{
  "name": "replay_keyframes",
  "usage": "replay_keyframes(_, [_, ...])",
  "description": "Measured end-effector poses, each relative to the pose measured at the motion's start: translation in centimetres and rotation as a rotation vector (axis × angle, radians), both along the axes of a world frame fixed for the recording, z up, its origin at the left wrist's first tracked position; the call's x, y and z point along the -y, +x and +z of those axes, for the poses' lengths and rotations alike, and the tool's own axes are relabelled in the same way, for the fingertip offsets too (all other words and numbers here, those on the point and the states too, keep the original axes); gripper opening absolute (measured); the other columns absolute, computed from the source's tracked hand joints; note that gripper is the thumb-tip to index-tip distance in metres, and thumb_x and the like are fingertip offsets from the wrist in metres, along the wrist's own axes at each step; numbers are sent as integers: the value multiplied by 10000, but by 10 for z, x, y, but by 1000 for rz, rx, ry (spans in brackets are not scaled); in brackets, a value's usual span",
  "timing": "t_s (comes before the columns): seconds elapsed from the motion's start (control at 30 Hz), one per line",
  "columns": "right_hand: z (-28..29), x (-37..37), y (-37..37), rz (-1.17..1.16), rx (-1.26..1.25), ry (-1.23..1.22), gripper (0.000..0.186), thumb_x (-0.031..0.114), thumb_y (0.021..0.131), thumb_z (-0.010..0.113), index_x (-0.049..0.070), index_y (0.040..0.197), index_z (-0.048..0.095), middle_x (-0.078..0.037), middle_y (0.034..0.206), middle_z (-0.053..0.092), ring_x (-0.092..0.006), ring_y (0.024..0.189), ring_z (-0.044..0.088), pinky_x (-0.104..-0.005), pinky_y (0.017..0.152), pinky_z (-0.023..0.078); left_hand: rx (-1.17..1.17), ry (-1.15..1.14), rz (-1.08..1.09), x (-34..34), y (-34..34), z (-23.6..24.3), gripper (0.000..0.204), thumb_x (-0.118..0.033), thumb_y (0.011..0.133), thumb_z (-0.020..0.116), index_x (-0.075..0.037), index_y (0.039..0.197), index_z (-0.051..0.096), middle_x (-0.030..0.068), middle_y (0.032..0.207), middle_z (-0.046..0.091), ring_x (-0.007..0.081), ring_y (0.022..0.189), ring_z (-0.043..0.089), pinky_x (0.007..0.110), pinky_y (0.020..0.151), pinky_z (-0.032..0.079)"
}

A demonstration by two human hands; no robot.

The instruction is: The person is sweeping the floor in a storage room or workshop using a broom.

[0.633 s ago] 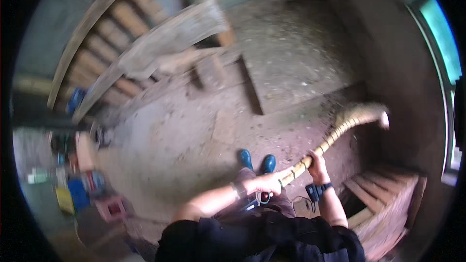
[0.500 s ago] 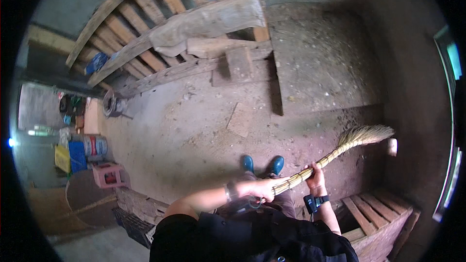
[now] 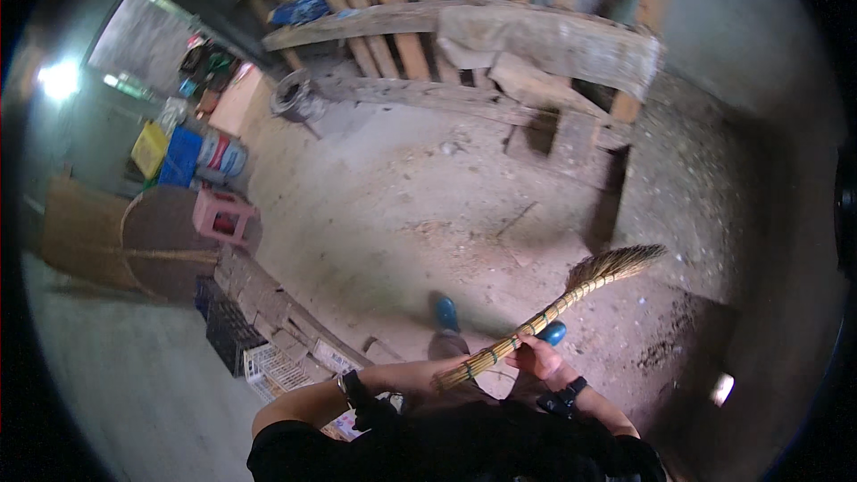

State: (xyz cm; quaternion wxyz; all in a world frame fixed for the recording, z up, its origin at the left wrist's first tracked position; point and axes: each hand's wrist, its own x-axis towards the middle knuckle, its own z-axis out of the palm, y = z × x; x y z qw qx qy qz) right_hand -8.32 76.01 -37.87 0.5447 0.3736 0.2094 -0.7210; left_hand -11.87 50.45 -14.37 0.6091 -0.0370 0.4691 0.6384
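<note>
A straw broom (image 3: 536, 323) slants across in front of my body, its flared bristles pointing up to the right above the floor. My right hand (image 3: 538, 359) is closed round the handle near its middle, where green bands bind the straw. Beside the butt end, my left hand (image 3: 455, 366) meets the handle; its fingers are hidden behind the straw, so their grip does not show. Below the broom are my blue boots (image 3: 446, 312), one partly covered by it.
A slatted wooden rack (image 3: 384, 31) runs along the far side. To the left stand a pink stool (image 3: 225, 217), a blue crate (image 3: 182, 155) and a metal bucket (image 3: 296, 98). Plastic crates (image 3: 234, 326) lie near my left elbow. Dirt and debris (image 3: 665, 339) cover the floor at right.
My view has turned left, bringing more of the stool and crates in. The broom has come closer to my body, its butt end now across my left wrist area.
</note>
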Motion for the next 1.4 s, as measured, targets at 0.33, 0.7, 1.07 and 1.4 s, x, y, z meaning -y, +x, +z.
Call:
replay_keyframes(0.33, [-62,157,-54,-149,-223,330,147,108,864,539,18,979,518,-117,849,605,-244,777,614,-360,661,499,77,-225,87,279,10,-63,823,-49,733,633,-28,1410,165,83,1252,421,141,1030,459,255,822,427])
replay_keyframes(0.7, [-134,191,-157,-74,-301,695,148,99,814,616,37,939,565,-88,777,614,-221,703,641,-327,601,516,26,-648,359,401,-118,-145,875,21,672,617,-50,1424,175,53,971,550,104,674,531,235,549,452])
replay_keyframes(1.07, [-345,96,-269,60,-192,960,246,131,763,629,66,999,606,-67,756,638,-153,624,642,-270,514,504,25,-1127,673,431,-237,-209,420,-141,738,581,64,1104,561,101,794,620,168,457,553,259,412,462])
replay_keyframes(1.4, [-574,41,-372,746,-687,1434,393,218,668,636,77,1034,637,-208,934,640,-354,908,610,-392,819,486,330,-1446,324,437,-323,-271,470,-276,832,556,-26,1229,531,28,935,627,99,648,543,213,546,415])
